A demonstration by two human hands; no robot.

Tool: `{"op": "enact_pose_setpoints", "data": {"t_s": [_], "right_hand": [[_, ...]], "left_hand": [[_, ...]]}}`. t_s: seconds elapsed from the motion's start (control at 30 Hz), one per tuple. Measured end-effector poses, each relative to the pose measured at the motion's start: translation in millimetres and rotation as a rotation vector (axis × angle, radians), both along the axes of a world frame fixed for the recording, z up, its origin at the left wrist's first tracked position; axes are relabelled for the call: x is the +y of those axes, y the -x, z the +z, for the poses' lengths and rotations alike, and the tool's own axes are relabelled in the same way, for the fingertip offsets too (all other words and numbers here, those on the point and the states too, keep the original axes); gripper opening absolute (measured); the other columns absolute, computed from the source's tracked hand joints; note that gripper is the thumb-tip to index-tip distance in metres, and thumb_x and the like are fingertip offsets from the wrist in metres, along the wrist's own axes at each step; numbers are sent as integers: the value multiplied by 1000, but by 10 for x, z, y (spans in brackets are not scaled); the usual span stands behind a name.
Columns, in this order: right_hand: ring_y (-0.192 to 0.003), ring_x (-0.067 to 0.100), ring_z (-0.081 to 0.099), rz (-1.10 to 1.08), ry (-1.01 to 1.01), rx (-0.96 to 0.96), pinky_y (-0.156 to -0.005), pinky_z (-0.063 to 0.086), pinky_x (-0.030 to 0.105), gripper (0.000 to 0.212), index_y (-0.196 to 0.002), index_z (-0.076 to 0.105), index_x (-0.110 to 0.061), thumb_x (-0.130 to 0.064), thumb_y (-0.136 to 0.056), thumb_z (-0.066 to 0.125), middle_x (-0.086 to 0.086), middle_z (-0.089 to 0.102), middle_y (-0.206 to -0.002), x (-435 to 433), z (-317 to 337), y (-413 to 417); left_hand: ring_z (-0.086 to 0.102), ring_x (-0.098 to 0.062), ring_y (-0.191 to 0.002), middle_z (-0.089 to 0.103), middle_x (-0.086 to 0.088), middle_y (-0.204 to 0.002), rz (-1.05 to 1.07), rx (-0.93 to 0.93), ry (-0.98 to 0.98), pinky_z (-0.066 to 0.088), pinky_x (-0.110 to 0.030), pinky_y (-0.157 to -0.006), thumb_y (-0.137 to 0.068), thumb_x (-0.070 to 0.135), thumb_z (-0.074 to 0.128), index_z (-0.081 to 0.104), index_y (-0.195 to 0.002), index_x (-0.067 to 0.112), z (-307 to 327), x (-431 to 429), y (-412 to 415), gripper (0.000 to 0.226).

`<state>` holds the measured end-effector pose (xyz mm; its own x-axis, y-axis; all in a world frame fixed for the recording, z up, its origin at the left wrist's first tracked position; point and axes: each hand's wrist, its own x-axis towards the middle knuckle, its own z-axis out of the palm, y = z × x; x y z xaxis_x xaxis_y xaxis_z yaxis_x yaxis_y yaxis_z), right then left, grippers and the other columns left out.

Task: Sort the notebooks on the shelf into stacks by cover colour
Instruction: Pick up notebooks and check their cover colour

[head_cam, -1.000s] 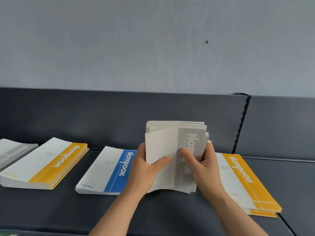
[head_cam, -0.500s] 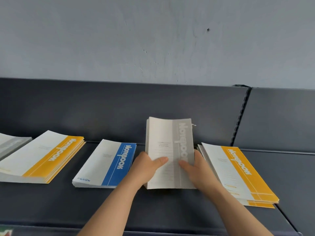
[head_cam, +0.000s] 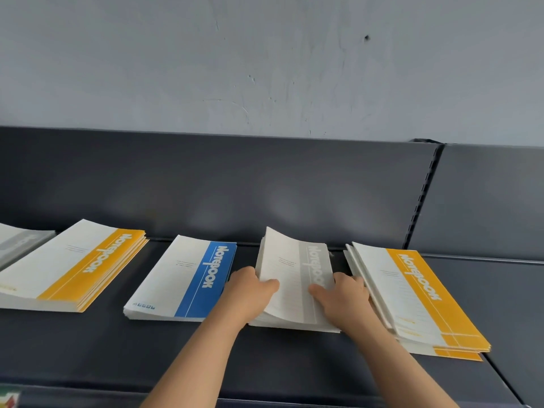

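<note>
Lowered from upright: grey-striped white paper notebook stack (head_cam: 294, 278) now flat on dark grey metal shelf (head_cam: 88, 348). Side edges grasped by left hand (head_cam: 250, 290) and right hand (head_cam: 344, 298), thumbs on cover. Blue-striped notebook stack (head_cam: 182, 278) at 9 o'clock, orange-striped notebook stack (head_cam: 412, 290) at 3.

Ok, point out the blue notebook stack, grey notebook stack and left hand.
blue notebook stack (head_cam: 182, 276): head view, white of top cover.
grey notebook stack (head_cam: 285, 267): head view, white of top cover.
left hand (head_cam: 248, 293): head view, back of hand.
</note>
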<state>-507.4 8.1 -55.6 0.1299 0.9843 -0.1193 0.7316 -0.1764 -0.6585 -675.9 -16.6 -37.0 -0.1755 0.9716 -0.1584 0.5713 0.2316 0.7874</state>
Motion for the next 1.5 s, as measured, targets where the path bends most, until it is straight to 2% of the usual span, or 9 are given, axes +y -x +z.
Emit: {"op": "enact_pose_setpoints", "data": {"t_s": [0.17,0.47,0.7,0.83,0.93,1.07,1.27,1.4,1.5], "right_hand": [[-120,30,38,24,-52,-38,-97,36,36,41,-121,45,-9,-36,-91,51,11,35,-130,-27,34,71],[-117,28,41,31,-57,-32,-95,39,36,41,-121,46,-11,-37,-90,51,10,38,-127,-9,7,36],[-119,28,42,38,-61,7,-96,40,37,43,-122,46,-11,-39,-90,51,9,37,-129,-23,-9,1],[-113,29,45,54,-114,29,-93,43,40,40,-109,50,-11,-45,-88,51,7,43,-121,-29,10,-55],[-105,26,49,45,-229,116,-81,44,35,40,-107,50,-11,-46,-87,51,3,48,-110,-51,134,-106],[-86,12,53,109,-304,356,-54,37,14,40,-130,41,-20,-38,-94,47,-7,56,-101,-160,404,-13],[-81,13,61,256,-406,384,-66,58,35,23,-117,52,-31,-23,-95,47,-9,63,-93,-253,613,639],[-68,11,57,324,-451,409,-48,42,14,16,-102,57,-28,-17,-94,48,-6,64,-82,-279,637,1296],[-70,9,59,357,-428,405,-52,40,16,15,-102,57,-28,-19,-95,47,-10,65,-83,-295,606,1892]], "left_hand": [[61,-16,-87,63,3,-111,68,175,-174,41,-17,-55,-90,31,58,61,-103,16,-35,16,-31,21],[57,-14,-88,59,2,-111,126,206,-325,38,-14,-55,-91,29,58,63,-95,13,42,2,-150,18],[56,-4,-80,65,5,-121,91,74,-349,38,-9,-51,-90,24,63,62,-109,18,155,-47,-130,21],[60,-1,-81,66,16,-106,125,-177,-375,48,-11,-55,-87,18,66,61,-116,20,210,-117,-103,30],[67,-8,-95,71,16,-101,132,-429,-412,59,-34,-76,-86,12,65,65,-104,31,269,-179,-57,26],[68,-11,-97,73,13,-100,154,-596,-456,58,-33,-78,-88,8,64,66,-98,35,416,-263,142,29],[66,-6,-94,71,14,-98,220,-483,-525,54,-21,-66,-91,13,60,63,-93,37,525,-390,776,24],[66,-11,-98,70,9,-103,297,-422,-540,57,-29,-75,-93,18,58,66,-103,27,508,-468,1381,16],[66,-6,-93,71,13,-97,295,-419,-535,52,-22,-71,-94,12,51,67,-93,30,531,-579,1937,24]]}}
